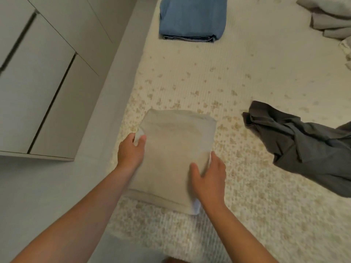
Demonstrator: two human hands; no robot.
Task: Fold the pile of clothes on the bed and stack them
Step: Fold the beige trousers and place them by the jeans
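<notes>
My hands flank a folded beige garment on the bed, gripping its edges.

My left hand (pixel 131 150) pinches the beige garment's (pixel 172 149) left edge, my right hand (pixel 209 177) curls over its right edge, I judge to square it or lift it. Beyond it on the bed (pixel 237 73) lies a folded blue garment (pixel 191 18); right of it, an unfolded dark grey garment (pixel 303 145); far right, a pale pile (pixel 330 18).
</notes>
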